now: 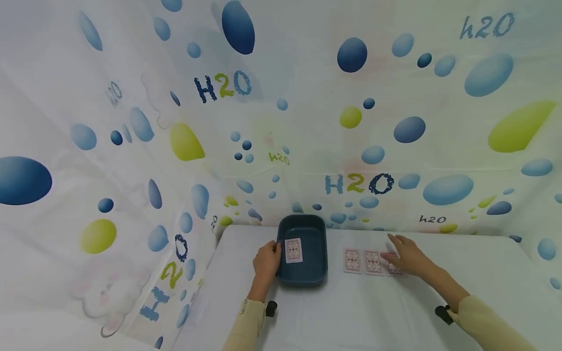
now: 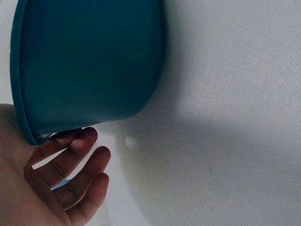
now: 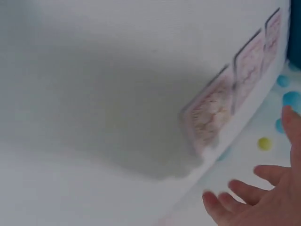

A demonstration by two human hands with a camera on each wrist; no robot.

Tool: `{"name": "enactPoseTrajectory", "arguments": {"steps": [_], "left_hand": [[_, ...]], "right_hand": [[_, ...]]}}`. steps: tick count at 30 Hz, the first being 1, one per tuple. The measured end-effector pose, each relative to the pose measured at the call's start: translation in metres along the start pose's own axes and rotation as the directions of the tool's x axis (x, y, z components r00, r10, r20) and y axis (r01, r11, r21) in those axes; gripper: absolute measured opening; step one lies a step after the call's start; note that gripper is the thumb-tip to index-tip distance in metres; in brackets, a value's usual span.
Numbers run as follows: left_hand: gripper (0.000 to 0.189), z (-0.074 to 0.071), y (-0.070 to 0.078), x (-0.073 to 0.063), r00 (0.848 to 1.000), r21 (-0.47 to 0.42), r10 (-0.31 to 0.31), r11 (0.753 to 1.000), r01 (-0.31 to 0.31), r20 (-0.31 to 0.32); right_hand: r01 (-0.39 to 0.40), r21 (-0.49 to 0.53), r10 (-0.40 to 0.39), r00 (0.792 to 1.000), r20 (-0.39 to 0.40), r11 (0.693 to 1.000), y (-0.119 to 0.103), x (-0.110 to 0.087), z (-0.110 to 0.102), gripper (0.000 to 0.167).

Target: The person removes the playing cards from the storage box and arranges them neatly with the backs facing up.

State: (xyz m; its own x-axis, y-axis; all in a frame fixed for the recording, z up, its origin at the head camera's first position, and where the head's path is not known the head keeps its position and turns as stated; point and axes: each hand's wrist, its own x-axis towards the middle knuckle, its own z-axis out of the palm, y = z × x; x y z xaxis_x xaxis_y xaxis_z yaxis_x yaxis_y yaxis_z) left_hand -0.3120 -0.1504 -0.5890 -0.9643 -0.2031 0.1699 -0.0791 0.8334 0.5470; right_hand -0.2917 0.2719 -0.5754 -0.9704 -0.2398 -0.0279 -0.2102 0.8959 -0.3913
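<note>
A dark teal plastic tray sits on the table, with one face-down playing card lying inside it. My left hand grips the tray's left rim; in the left wrist view its curled fingers show outside the tray wall. To the right of the tray, three face-down red-patterned playing cards lie in a row: a left card, a middle card and a right card. Over the right card hovers my right hand, its fingers spread and holding nothing. That hand partly hides the right card in the head view.
A white cloth covers the table. Behind it hangs a white curtain printed with blue and green drops and lettering. A black strap piece shows at the left wrist and another black piece at the right.
</note>
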Motion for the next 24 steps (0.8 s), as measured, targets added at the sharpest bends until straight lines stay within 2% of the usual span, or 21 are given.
{"name": "enactPoseTrajectory", "arguments": {"steps": [5,10,14,18,24], "left_hand": [[0.034,-0.002,-0.002,0.000,1.000,0.007,-0.012,1.000,0.012,0.001],[0.032,-0.004,0.000,-0.001,1.000,-0.010,-0.004,1.000,0.004,0.014],[0.031,-0.005,0.001,-0.003,1.000,-0.008,0.006,1.000,-0.006,0.001],[0.032,-0.007,0.002,-0.002,1.000,-0.014,0.011,1.000,-0.012,-0.007],[0.030,-0.005,0.001,-0.002,1.000,-0.010,0.007,1.000,-0.007,0.007]], "right_hand": [[0.096,-0.064,-0.099,0.993,-0.061,0.993,-0.043,0.015,0.001,0.084],[0.140,-0.088,-0.147,0.986,-0.072,0.986,-0.075,0.034,0.007,0.083],[0.180,-0.118,-0.190,0.979,-0.079,0.977,-0.099,0.050,0.014,0.083],[0.232,-0.117,-0.240,0.969,-0.056,0.966,-0.126,0.065,0.018,0.084],[0.298,-0.100,-0.298,0.954,0.019,0.949,-0.162,0.083,0.028,0.083]]}}
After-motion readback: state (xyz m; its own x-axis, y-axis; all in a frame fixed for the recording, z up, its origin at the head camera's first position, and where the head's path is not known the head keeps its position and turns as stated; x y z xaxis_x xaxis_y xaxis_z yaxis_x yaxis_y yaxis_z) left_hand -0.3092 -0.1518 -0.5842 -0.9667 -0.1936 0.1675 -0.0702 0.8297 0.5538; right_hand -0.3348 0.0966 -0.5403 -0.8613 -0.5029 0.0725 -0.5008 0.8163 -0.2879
